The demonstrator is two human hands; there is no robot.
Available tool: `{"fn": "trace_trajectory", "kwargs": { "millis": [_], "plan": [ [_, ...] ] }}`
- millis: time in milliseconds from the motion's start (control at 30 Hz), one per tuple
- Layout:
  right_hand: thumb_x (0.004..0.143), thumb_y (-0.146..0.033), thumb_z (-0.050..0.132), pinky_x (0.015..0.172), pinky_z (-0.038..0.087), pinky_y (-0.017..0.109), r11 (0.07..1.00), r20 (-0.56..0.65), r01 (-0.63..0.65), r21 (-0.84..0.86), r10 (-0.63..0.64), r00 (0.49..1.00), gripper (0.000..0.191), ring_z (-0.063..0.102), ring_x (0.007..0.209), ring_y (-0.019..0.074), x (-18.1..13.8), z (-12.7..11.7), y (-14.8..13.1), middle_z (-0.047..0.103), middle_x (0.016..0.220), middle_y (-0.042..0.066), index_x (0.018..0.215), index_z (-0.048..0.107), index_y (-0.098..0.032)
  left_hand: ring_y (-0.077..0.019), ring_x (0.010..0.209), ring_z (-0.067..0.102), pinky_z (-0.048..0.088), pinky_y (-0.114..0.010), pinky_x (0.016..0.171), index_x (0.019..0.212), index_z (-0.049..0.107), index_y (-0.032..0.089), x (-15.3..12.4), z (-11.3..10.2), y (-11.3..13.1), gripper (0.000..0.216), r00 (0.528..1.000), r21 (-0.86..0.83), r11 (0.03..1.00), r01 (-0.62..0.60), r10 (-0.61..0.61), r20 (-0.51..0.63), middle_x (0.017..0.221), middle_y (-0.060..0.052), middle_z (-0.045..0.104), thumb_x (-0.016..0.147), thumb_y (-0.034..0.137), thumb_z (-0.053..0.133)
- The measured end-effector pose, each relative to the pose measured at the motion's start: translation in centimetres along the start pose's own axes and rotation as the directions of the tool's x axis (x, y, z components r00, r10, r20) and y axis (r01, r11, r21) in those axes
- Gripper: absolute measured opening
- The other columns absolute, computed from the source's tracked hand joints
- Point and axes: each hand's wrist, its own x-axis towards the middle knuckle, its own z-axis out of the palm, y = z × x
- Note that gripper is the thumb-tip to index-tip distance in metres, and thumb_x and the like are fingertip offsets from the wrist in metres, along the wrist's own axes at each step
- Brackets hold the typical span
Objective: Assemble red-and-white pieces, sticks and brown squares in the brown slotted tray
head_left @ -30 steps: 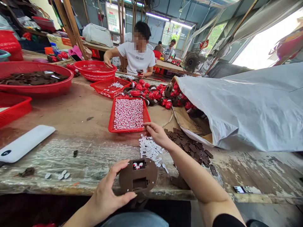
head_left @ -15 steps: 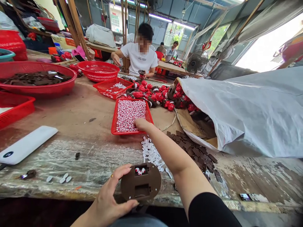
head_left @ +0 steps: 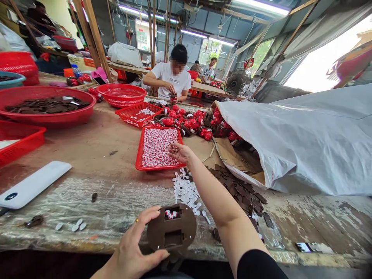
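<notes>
My left hand (head_left: 136,244) grips a brown oval plastic piece (head_left: 172,231) at the table's near edge; a few small red-and-white beads sit in its upper slot. My right hand (head_left: 180,152) reaches out over the near right corner of a red tray (head_left: 138,155) full of red-and-white beads, fingers curled in a pinch; whether they hold anything is too small to tell. Between the tray and the brown piece lies a pile of small white plastic bits (head_left: 185,190).
Dark brown flat pieces (head_left: 241,190) lie right of my arm, beside a large grey-white sack (head_left: 305,135). Red round toys (head_left: 197,118) are heaped behind the tray. Red baskets (head_left: 46,102) stand at left, a white power bank (head_left: 31,184) near. A person in white works across the table.
My right hand went from the white bits into the bead tray and now lifts back slightly at its right corner. The left hand stays on the brown piece.
</notes>
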Motion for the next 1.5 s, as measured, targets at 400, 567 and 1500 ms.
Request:
{"fn": "trace_trajectory", "kwargs": {
  "millis": [400, 567, 1500],
  "plan": [
    [0.1, -0.032, 0.066, 0.086, 0.058, 0.037, 0.913, 0.044, -0.186, -0.362, 0.217, 0.975, 0.02, 0.067, 0.099, 0.02, 3.0, 3.8, 1.3, 0.068, 0.112, 0.006, 0.109, 0.067, -0.015, -0.0332, 0.134, 0.06, 0.053, -0.048, 0.109, 0.14, 0.046, 0.026, -0.1, 0.0, 0.1, 0.072, 0.998, 0.028, 0.998, -0.051, 0.049, 0.048, 0.146, -0.015, 0.058, 0.077, 0.031, 0.08],
    [0.103, -0.029, 0.059, 0.069, 0.058, 0.028, 0.971, 0.004, -0.194, -0.142, 0.197, 0.98, 0.017, 0.065, 0.076, 0.0135, 1.7, 2.6, 0.6, 0.066, 0.092, 0.004, 0.102, 0.063, -0.013, -0.0317, 0.134, 0.06, 0.054, -0.045, 0.108, 0.139, 0.047, 0.027, -0.2, -0.1, 0.0, 0.07, 0.998, 0.004, 0.999, -0.048, 0.048, 0.049, 0.146, -0.015, 0.057, 0.076, 0.027, 0.078],
    [0.098, -0.036, 0.068, 0.092, 0.054, 0.041, 0.481, 0.079, 0.021, -0.877, 0.099, 0.992, 0.023, 0.067, 0.098, 0.02, 1.2, 4.4, -0.5, 0.07, 0.106, 0.006, 0.101, 0.068, -0.014, -0.0311, 0.129, 0.063, 0.057, -0.043, 0.103, 0.131, 0.052, 0.025, 0.6, -0.2, 0.8, 0.059, 0.993, 0.055, 0.993, -0.106, 0.103, 0.065, 0.143, -0.015, 0.058, 0.077, 0.028, 0.077]
  ]
}}
